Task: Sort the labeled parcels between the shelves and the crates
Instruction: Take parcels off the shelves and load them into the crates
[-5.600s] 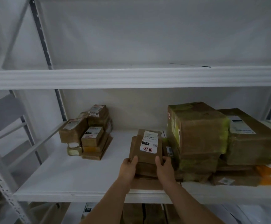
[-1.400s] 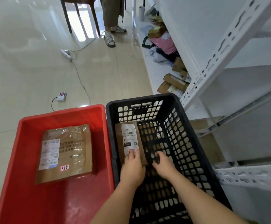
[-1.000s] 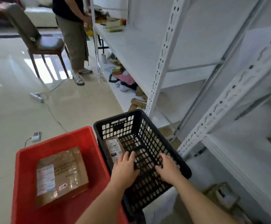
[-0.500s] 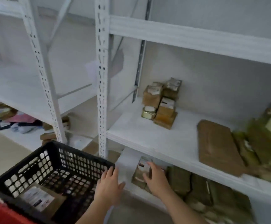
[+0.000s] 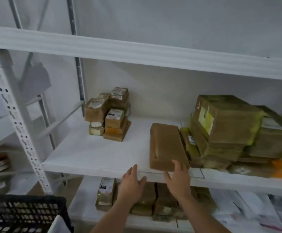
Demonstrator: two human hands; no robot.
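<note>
A flat brown parcel [image 5: 166, 147] lies at the front of the white middle shelf [image 5: 93, 155], with no label showing on top. My right hand [image 5: 178, 179] reaches its near edge, fingers spread and its fingertips at the parcel's front corner. My left hand [image 5: 132, 179] hovers open just left of it, at the shelf's front lip, holding nothing. The black slotted crate [image 5: 24, 214] shows at the bottom left. A stack of small labeled parcels [image 5: 109, 115] stands at the back left of the shelf.
Large tape-wrapped boxes [image 5: 227, 128] crowd the shelf's right side, right next to the flat parcel. More parcels [image 5: 147, 199] stand on the lower shelf behind my wrists. A perforated white upright [image 5: 17, 125] rises at the left.
My view has swung from the crates up to the shelf. Both hands left the black crate, where the labeled parcel stayed, and rose to the middle shelf's front edge.
</note>
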